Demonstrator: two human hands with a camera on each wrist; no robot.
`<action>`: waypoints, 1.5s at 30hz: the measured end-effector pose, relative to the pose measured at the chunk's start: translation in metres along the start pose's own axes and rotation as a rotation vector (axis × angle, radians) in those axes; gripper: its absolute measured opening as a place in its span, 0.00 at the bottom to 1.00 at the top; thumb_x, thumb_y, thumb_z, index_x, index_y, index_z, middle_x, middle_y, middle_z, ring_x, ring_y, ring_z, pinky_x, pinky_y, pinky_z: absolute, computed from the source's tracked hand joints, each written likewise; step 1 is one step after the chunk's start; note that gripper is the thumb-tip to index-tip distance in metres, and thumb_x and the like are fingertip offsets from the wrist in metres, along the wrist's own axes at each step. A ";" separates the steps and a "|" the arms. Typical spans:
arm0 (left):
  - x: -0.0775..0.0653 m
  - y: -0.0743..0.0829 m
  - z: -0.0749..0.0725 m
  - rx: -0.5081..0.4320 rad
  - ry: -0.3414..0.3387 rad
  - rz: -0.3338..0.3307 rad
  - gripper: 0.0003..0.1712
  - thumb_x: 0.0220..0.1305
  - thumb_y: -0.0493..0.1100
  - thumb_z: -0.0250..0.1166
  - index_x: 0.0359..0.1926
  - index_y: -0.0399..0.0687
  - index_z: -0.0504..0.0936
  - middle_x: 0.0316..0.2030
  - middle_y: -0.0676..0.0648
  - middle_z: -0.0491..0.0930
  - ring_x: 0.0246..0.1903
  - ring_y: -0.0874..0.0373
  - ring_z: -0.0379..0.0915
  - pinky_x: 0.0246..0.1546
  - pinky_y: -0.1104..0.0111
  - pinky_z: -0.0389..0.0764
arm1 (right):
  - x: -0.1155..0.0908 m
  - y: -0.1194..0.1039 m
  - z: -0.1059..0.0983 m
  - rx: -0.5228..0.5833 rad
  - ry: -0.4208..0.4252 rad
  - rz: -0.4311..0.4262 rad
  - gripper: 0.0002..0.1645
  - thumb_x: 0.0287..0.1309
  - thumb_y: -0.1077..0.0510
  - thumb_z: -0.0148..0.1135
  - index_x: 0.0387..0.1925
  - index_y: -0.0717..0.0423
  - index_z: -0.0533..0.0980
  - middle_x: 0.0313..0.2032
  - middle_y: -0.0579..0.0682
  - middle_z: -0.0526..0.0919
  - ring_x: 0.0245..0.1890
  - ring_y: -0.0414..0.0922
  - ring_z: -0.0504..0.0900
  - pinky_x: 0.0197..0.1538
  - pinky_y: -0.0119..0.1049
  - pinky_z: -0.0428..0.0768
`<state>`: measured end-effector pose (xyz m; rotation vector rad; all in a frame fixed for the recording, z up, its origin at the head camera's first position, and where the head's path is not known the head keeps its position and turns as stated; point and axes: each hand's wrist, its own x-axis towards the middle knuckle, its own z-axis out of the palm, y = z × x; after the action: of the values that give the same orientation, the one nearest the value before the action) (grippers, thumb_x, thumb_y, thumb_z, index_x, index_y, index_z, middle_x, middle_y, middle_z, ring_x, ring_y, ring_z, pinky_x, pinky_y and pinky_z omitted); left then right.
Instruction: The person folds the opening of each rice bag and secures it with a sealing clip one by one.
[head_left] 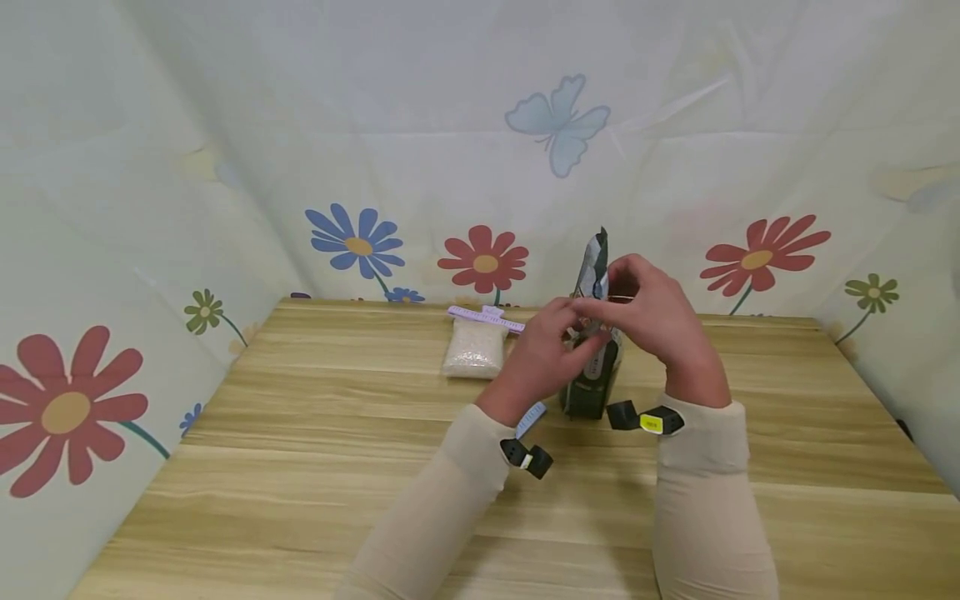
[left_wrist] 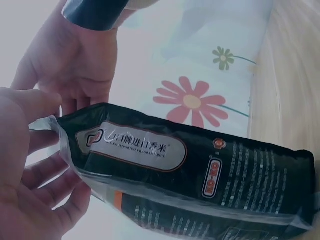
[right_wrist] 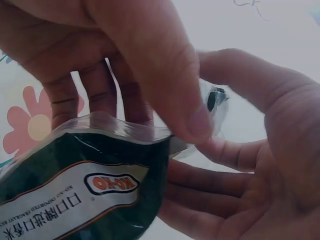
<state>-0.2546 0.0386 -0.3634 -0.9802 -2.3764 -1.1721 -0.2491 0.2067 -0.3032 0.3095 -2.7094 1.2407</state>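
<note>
A dark green rice bag [head_left: 588,396] stands upright on the table, its silvery top rising above my fingers. Printed on its side panel [left_wrist: 145,150] is "imported fragrant rice". My left hand [head_left: 534,358] grips the bag's upper part from the left, the thumb on the near side. From the right, my right hand [head_left: 660,321] pinches the clear upper edge, with its thumb [right_wrist: 175,100] in front and its other fingers behind. The two hands nearly meet there. Part of the bag's top is hidden behind them.
Left of the rice bag lies a clear bag of white grains [head_left: 474,348] with a purple sealing clip [head_left: 483,318] across its top. A light blue strip [head_left: 531,419], partly hidden by my left wrist, lies on the wooden table [head_left: 315,433]. A flowered curtain [head_left: 420,167] hangs behind.
</note>
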 end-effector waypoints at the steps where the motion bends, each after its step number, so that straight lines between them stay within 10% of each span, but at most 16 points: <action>1: 0.000 0.000 0.001 0.000 0.000 0.000 0.20 0.67 0.48 0.63 0.57 0.48 0.78 0.50 0.48 0.77 0.45 0.59 0.75 0.45 0.70 0.80 | 0.000 0.001 -0.001 0.012 0.001 -0.005 0.34 0.54 0.37 0.66 0.49 0.57 0.68 0.46 0.56 0.80 0.49 0.51 0.79 0.48 0.44 0.76; 13: -0.001 0.015 0.009 -0.033 -0.043 -0.003 0.31 0.69 0.49 0.59 0.70 0.46 0.65 0.61 0.43 0.69 0.53 0.56 0.73 0.49 0.72 0.79 | -0.004 -0.001 -0.006 0.117 -0.007 0.003 0.20 0.63 0.58 0.48 0.55 0.58 0.68 0.52 0.59 0.82 0.47 0.51 0.79 0.45 0.40 0.75; 23: -0.003 0.023 0.016 -0.115 -0.076 0.067 0.31 0.70 0.46 0.57 0.70 0.42 0.63 0.65 0.43 0.66 0.59 0.57 0.70 0.53 0.76 0.76 | -0.004 0.010 -0.008 0.107 0.069 -0.192 0.16 0.70 0.53 0.51 0.48 0.59 0.76 0.31 0.52 0.80 0.31 0.40 0.77 0.36 0.30 0.76; 28: -0.003 0.022 0.001 -0.178 0.206 0.133 0.14 0.68 0.40 0.60 0.52 0.40 0.79 0.43 0.45 0.81 0.36 0.60 0.77 0.38 0.79 0.79 | -0.004 0.013 -0.010 0.178 0.024 -0.319 0.11 0.69 0.58 0.54 0.44 0.61 0.78 0.29 0.46 0.80 0.28 0.40 0.78 0.33 0.29 0.77; 33: -0.003 0.021 -0.021 -0.168 0.487 0.072 0.13 0.63 0.41 0.65 0.45 0.41 0.74 0.32 0.44 0.76 0.30 0.59 0.71 0.32 0.72 0.76 | -0.004 0.011 -0.010 0.187 0.026 -0.335 0.11 0.68 0.57 0.55 0.44 0.60 0.79 0.32 0.49 0.80 0.29 0.42 0.79 0.35 0.29 0.78; 39: 0.002 0.013 -0.032 -0.199 0.276 -0.157 0.28 0.63 0.53 0.66 0.60 0.51 0.70 0.55 0.49 0.76 0.57 0.59 0.71 0.56 0.62 0.76 | -0.005 0.012 -0.008 0.209 0.004 -0.347 0.11 0.68 0.59 0.55 0.44 0.61 0.79 0.32 0.48 0.81 0.30 0.42 0.80 0.36 0.29 0.78; 45: 0.003 0.010 -0.031 -0.324 0.233 -0.178 0.12 0.65 0.51 0.64 0.43 0.49 0.80 0.37 0.48 0.86 0.39 0.61 0.83 0.41 0.68 0.83 | -0.004 0.011 -0.006 0.218 0.032 -0.365 0.10 0.68 0.59 0.56 0.43 0.61 0.79 0.31 0.43 0.80 0.30 0.40 0.79 0.36 0.28 0.77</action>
<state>-0.2503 0.0204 -0.3368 -0.6828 -2.1646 -1.6786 -0.2473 0.2189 -0.3087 0.7625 -2.3488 1.4079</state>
